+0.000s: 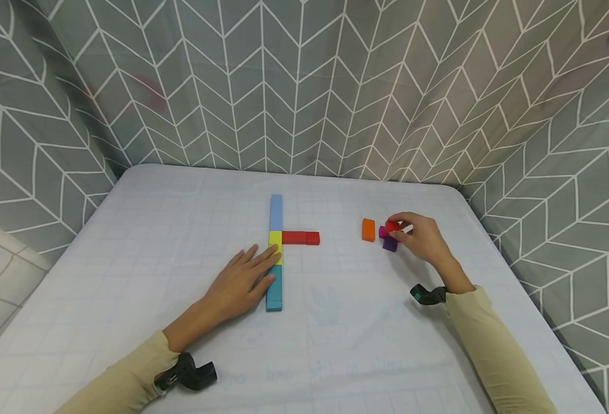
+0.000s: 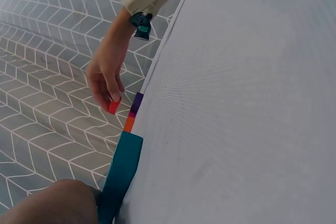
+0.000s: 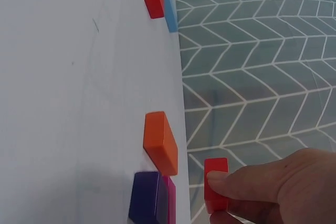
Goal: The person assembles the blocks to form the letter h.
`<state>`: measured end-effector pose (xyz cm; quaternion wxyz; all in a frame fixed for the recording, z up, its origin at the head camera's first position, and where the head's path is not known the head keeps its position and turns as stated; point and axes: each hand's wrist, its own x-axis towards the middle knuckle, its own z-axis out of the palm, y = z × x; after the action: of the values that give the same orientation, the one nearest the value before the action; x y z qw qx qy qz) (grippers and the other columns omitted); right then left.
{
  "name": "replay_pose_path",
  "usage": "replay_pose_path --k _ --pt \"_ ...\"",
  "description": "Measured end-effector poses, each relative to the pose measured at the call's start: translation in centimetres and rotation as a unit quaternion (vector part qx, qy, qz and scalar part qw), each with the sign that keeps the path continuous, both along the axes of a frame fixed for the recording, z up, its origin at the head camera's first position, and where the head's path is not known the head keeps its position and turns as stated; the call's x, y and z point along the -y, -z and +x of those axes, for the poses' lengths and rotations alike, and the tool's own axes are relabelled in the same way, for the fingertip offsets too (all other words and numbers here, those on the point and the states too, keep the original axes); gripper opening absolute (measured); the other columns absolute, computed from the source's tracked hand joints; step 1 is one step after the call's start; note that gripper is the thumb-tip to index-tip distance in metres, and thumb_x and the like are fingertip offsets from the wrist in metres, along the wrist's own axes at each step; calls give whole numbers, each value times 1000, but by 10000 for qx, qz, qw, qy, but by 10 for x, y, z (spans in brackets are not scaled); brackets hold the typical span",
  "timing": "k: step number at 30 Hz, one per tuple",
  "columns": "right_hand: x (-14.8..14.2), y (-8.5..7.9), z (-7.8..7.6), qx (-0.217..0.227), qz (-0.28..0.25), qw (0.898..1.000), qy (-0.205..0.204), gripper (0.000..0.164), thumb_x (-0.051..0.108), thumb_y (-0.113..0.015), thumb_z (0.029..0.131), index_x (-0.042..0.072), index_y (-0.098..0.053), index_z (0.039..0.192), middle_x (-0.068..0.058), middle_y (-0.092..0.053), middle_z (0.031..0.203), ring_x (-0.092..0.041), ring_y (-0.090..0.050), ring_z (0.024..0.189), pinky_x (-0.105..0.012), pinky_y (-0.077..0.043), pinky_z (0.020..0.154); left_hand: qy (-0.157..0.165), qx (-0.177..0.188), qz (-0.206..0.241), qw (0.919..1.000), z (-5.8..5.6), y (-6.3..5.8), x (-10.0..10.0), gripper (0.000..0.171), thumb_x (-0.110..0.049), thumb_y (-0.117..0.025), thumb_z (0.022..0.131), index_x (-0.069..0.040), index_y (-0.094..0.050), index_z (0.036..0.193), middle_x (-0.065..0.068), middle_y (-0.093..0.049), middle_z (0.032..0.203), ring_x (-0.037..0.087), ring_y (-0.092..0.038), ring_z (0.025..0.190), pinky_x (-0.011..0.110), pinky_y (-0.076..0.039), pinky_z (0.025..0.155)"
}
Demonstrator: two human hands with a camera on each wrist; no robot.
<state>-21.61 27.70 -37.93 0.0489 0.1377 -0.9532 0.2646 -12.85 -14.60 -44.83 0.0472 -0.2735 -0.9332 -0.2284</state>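
A column of blocks runs down the table: light blue (image 1: 276,213), yellow (image 1: 275,237) and teal (image 1: 274,290), with a red bar (image 1: 295,237) jutting right from the yellow part. My left hand (image 1: 242,283) lies with fingers spread, fingertips on the yellow block and thumb at the teal one. In my right hand (image 1: 422,237) a small red block (image 3: 216,182) is pinched between thumb and fingers, raised above the table in both wrist views. Below and beside it are a dark purple block (image 3: 145,196), a magenta block (image 1: 382,232) and an orange block (image 1: 368,229).
The white table (image 1: 128,241) has a faint printed pattern and rounded far corners. Grey curtains (image 1: 304,86) with white zigzag lines hang behind it and at both sides. Black wrist cameras (image 1: 186,372) are strapped near the cuffs of the beige sleeves (image 1: 495,351).
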Motion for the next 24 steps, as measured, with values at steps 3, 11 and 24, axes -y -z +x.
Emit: replay_pose_path --k 3,11,24 --pt "5 0 -2 18 -49 10000 -52 32 1 -73 96 -4 -68 128 -23 -69 120 -40 -63 106 -55 -58 88 -23 -6 -1 10000 0 0 0 55 -34 -56 108 -12 -48 158 4 -38 164 41 -27 152 62 -19 121" --pt "17 1 -7 -72 -136 9995 -292 32 2 -76 94 -4 -70 125 -21 -70 118 -37 -64 105 -53 -57 88 13 15 -7 10000 -2 1 0 55 -36 -54 109 -14 -47 158 2 -36 165 39 -26 152 60 -18 121" --pt "47 4 -12 -162 -270 9967 -744 30 0 -76 93 -4 -72 122 -19 -71 115 -36 -65 101 -52 -56 84 91 -67 58 9999 -1 0 1 53 -34 -54 109 -13 -48 157 3 -37 165 41 -29 151 61 -20 121"
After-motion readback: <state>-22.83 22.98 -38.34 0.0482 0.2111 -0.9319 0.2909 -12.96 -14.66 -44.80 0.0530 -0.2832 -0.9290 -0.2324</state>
